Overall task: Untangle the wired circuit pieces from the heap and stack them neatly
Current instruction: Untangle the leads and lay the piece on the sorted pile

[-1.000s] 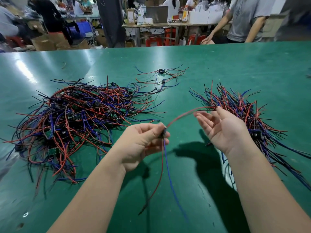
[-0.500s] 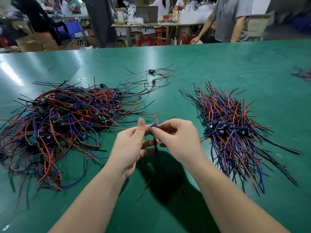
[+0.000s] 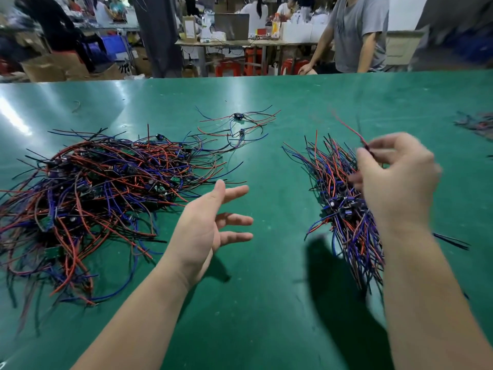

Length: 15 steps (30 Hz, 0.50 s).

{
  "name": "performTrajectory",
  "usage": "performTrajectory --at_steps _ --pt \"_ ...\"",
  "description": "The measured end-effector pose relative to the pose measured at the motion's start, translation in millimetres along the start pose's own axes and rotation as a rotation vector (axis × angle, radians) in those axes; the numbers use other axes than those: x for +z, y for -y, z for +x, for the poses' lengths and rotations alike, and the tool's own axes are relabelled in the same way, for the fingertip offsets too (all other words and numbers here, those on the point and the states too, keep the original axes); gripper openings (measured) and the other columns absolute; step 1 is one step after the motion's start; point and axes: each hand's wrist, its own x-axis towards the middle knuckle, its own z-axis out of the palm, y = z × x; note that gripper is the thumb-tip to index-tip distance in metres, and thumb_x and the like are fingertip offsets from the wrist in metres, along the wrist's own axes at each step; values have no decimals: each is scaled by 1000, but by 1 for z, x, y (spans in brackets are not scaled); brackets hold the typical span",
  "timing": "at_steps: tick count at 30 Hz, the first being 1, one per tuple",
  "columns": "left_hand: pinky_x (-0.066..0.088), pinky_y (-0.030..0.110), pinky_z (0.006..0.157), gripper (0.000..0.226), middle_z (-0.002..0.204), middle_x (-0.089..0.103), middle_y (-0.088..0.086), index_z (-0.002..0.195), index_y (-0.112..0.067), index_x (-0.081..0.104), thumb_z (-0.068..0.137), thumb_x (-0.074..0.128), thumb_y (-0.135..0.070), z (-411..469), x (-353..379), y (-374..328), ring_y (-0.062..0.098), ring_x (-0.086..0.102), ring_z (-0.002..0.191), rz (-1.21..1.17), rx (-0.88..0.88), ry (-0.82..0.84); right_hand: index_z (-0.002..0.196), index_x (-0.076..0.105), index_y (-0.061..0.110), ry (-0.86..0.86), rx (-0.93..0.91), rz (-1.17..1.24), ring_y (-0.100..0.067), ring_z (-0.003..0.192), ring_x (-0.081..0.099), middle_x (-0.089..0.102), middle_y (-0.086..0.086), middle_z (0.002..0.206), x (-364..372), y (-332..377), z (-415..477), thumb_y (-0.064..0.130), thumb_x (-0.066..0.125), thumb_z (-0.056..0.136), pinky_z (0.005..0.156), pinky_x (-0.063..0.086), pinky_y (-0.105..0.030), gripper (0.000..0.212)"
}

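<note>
The right hand (image 3: 394, 177) is pinching one freed wired piece (image 3: 346, 126) above the neat stack (image 3: 344, 198) at the frame's right, the left hand (image 3: 210, 222) is hovering spread and empty at centre, and the larger tangled heap (image 3: 93, 196) at left is waiting, so seemingly under half is done.

green table (image 3: 320, 89) | grey-shirted person (image 3: 357, 33) (standing beyond it) | red stools (image 3: 226, 69) | cardboard boxes (image 3: 45, 70)

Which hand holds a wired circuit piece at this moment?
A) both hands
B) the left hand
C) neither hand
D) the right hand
D: the right hand pinches a thin red-wired circuit piece above the neat stack of red, blue and black wired pieces, while the left hand is open, fingers spread and empty.
</note>
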Motion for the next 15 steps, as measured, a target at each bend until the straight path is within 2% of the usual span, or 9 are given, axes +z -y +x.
performTrajectory --at_steps 3,4,5,7,8,9,10,12,15 --pt "56 30 51 22 109 69 -1 94 -14 68 98 48 -22 1 -2 0 9 63 63 207 114 -139 87 68 16 221 263 -553 -32 85 64 70 -13 89 -11 -33 8 21 71 78 75 51 -35 10" --pt "57 29 52 19 107 69 3 92 -15 68 98 50 -15 1 -4 0 8 64 65 323 228 -198 89 70 14 276 334 -631 -33 88 61 69 -16 90 -12 -37 6 21 71 78 75 48 -35 13" --pt "57 27 55 18 103 68 5 91 -14 69 96 52 -9 0 -9 -2 7 64 68 496 418 -265 90 71 12 304 372 -658 -34 89 60 68 -17 89 -12 -36 4 21 71 78 75 48 -36 14" --pt "54 22 67 15 95 65 6 93 -7 69 91 54 -3 2 -21 -7 12 61 77 900 867 -355 94 72 13 284 328 -684 -36 94 59 66 -19 95 -10 -29 2 22 69 79 80 48 -39 18" --pt "51 23 75 16 92 65 8 93 -4 70 88 54 -4 2 -27 -9 17 60 82 1053 1014 -397 99 71 15 269 272 -690 -37 99 57 65 -18 102 -8 -22 1 23 67 80 85 47 -41 21" --pt "47 27 82 17 93 65 9 95 -3 70 87 55 -7 3 -32 -12 22 59 86 1155 1052 -461 103 70 17 259 208 -674 -38 103 55 63 -18 108 -4 -14 -1 24 65 82 88 45 -42 23" --pt "43 32 86 19 97 65 10 98 -6 70 86 56 -11 5 -38 -15 27 57 92 1228 1000 -551 104 70 19 252 136 -635 -38 104 54 61 -18 110 0 -5 -4 25 64 83 89 44 -43 23" --pt "37 41 91 27 112 60 9 108 -17 68 83 60 -22 8 -48 -15 34 50 104 1400 703 -716 102 70 18 252 -8 -534 -37 102 55 60 -16 107 11 12 -13 24 61 84 90 44 -43 21" --pt "30 46 99 46 127 46 7 128 -32 53 83 61 -38 11 -65 -8 34 37 115 1613 145 -669 101 70 16 327 -167 -465 -32 101 56 62 -11 106 28 30 -32 22 60 85 91 44 -45 19"
